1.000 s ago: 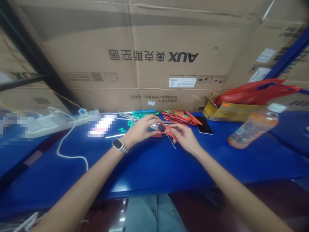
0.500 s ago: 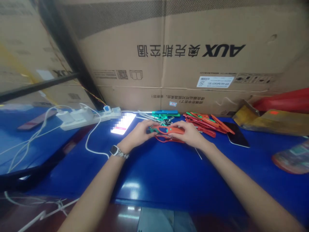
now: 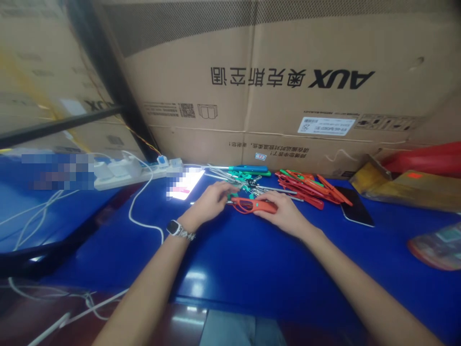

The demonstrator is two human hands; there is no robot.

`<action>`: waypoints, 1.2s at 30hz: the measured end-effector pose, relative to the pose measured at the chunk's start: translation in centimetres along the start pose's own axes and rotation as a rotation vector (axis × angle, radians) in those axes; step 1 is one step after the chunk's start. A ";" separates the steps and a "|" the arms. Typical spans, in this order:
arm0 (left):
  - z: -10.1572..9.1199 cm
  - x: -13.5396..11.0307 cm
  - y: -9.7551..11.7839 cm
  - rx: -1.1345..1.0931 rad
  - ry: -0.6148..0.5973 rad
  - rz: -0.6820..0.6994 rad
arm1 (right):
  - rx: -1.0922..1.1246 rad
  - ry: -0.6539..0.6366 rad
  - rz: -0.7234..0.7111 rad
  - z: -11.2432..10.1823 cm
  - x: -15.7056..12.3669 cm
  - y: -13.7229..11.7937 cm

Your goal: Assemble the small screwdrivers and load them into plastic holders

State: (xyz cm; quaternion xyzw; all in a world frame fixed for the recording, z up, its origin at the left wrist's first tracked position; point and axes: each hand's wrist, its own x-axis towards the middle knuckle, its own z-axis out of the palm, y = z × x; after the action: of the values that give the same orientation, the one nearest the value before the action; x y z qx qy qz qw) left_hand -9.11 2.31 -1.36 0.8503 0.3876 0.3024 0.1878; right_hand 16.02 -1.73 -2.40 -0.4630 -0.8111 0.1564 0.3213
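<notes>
The head view is showing two bare hands working above a blue table (image 3: 230, 262), whose smooth surface is reflecting light. The right hand (image 3: 283, 211) is holding, between its thumb and fingers, an orange casing (image 3: 265, 205), which is looking like hard plastic, long in shape and having an open loop at its left end. The left hand (image 3: 212, 203) is curving its fingers just beside this loop; whether it is also gripping something, one cannot tell. The orange casing is lying between both hands, in front of a loose heap (image 3: 248, 179) of thin metal rods and green pieces. To the right of this heap, a pile of red and orange casings (image 3: 305, 186) is lying.

Behind, a large brown cardboard (image 3: 201, 45) is standing, creased by a fold; it is carrying upside-down black letters "AUX", Chinese characters beside them, and a white label (image 3: 327, 126) with very small print.

One dark phone (image 3: 356, 207) is lying near the pile, one watch (image 3: 175, 228) is circling the left wrist, and one bottle (image 3: 435, 245) is reaching the right edge. The piled casings are overlapping too much for exact counting.
</notes>
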 end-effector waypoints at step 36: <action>-0.5 -0.4 -0.5 0.228 -0.246 -0.106 | -0.044 -0.118 0.072 1.0 0.4 0.5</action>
State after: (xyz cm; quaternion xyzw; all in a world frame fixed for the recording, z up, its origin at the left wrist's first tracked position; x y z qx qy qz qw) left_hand -9.93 2.37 -1.37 0.8751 0.4376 0.1398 0.1520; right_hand 15.50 -1.07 -3.25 -0.4889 -0.8147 0.1768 0.2570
